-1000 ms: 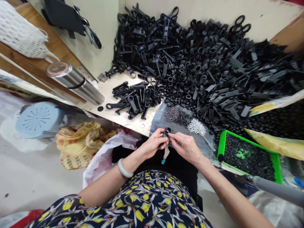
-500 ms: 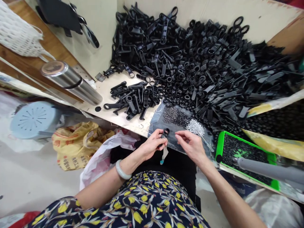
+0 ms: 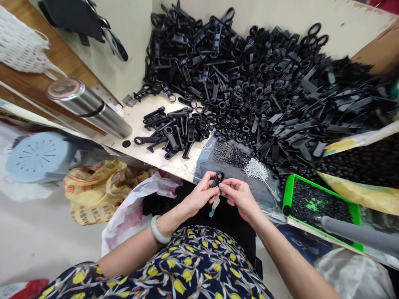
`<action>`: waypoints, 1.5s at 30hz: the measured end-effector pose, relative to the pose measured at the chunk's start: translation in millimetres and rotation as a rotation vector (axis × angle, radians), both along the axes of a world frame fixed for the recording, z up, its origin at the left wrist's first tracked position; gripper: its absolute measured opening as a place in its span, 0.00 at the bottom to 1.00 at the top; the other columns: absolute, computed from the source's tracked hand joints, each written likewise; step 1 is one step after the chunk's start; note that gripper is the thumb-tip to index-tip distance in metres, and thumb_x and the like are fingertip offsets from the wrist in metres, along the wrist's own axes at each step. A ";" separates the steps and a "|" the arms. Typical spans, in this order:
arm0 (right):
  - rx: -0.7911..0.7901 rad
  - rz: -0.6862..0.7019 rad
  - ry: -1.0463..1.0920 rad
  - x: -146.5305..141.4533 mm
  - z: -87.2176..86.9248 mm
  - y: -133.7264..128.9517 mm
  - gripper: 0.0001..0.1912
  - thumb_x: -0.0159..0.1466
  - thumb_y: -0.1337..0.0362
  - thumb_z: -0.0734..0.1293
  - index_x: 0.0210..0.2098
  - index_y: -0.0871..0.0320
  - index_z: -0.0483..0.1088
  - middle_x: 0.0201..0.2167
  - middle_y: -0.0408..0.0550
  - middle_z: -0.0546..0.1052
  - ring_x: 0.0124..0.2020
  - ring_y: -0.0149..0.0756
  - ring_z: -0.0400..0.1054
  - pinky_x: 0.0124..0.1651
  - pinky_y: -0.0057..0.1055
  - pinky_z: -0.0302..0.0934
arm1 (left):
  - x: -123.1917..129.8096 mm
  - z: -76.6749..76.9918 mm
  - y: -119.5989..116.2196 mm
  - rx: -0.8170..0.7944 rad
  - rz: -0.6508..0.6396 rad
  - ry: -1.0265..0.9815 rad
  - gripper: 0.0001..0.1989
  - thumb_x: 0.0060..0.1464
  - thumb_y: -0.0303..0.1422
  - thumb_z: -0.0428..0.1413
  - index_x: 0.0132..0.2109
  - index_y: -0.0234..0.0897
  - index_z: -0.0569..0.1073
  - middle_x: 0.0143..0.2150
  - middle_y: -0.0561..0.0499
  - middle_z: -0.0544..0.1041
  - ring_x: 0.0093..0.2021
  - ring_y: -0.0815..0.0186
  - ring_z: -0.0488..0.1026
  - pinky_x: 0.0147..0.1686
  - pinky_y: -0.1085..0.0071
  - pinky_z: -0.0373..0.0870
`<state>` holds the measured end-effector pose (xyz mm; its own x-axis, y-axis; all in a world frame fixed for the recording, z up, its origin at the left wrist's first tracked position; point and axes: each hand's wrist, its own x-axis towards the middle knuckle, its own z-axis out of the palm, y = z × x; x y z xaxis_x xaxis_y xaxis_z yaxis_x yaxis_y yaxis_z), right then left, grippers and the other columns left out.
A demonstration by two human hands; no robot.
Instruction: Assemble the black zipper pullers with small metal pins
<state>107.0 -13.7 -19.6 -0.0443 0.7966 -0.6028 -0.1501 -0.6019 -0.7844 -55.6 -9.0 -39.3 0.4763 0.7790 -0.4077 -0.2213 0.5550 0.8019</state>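
Between the thumb and fingers of my left hand point(image 3: 204, 191) is a black plastic part with a ring-shaped end point(image 3: 217, 177). My right hand point(image 3: 238, 194) has come up against the part's right side, its thumb and index finger pinched together. Whatever may be in that pinch is too small to make out. Below the left hand hangs a pale strip with a blue tip point(image 3: 214, 206). Just beyond the hands, on a dark mat point(image 3: 207, 162), lie small dark pieces point(image 3: 233, 155) and a heap of silvery pins point(image 3: 256, 168).
Behind the mat rises a large pile of black plastic parts point(image 3: 249, 79). A smaller group of handled parts point(image 3: 174, 133) lies left. A steel flask point(image 3: 106, 118) stands at the left edge. Right is a green tray point(image 3: 289, 193) of small black pieces, with a grey tube point(image 3: 358, 234) over it.
My right hand has moved left and slightly down from beside the silvery pins to the black part. The part has turned in my left hand, which stays in nearly the same place.
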 end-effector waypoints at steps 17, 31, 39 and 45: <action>0.022 0.011 0.018 0.2 -6.1 1.1 0.25 0.51 0.47 0.82 0.33 0.62 0.78 0.24 0.43 0.76 0.16 0.19 0.54 0.18 0.22 0.49 | 0.5 2.5 3.1 -0.044 0.015 -0.033 0.19 0.59 0.35 0.59 0.53 0.41 0.62 0.34 0.57 0.71 0.24 0.75 0.63 0.23 0.79 0.58; 0.258 0.177 -0.339 12.9 -2.3 -19.9 0.22 0.66 0.46 0.70 0.47 0.57 0.79 0.30 0.46 0.78 0.21 0.28 0.62 0.25 0.29 0.57 | -2.2 13.6 5.6 -0.108 0.088 0.010 0.13 0.52 0.32 0.57 0.46 0.40 0.66 0.25 0.59 0.71 0.18 0.76 0.59 0.18 0.80 0.53; 0.629 0.164 -1.405 98.8 11.5 -17.7 0.14 0.73 0.52 0.63 0.42 0.55 0.74 0.39 0.50 0.78 0.38 0.40 0.73 0.43 0.34 0.64 | -4.7 17.0 3.7 -0.129 0.060 -0.025 0.09 0.60 0.34 0.53 0.47 0.40 0.65 0.29 0.56 0.75 0.21 0.73 0.65 0.25 0.75 0.60; 0.560 0.306 -1.585 118.4 10.5 -20.7 0.11 0.75 0.56 0.61 0.45 0.55 0.71 0.40 0.51 0.78 0.43 0.42 0.73 0.46 0.35 0.62 | -6.1 26.8 2.2 -0.018 -0.051 0.073 0.13 0.64 0.36 0.58 0.52 0.41 0.65 0.35 0.54 0.78 0.30 0.69 0.72 0.41 0.67 0.67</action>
<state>225.3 -34.4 -9.1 0.0977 0.9872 0.1257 0.9855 -0.0784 -0.1503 -61.6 -6.8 -12.5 0.4836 0.7468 -0.4565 -0.1341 0.5786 0.8045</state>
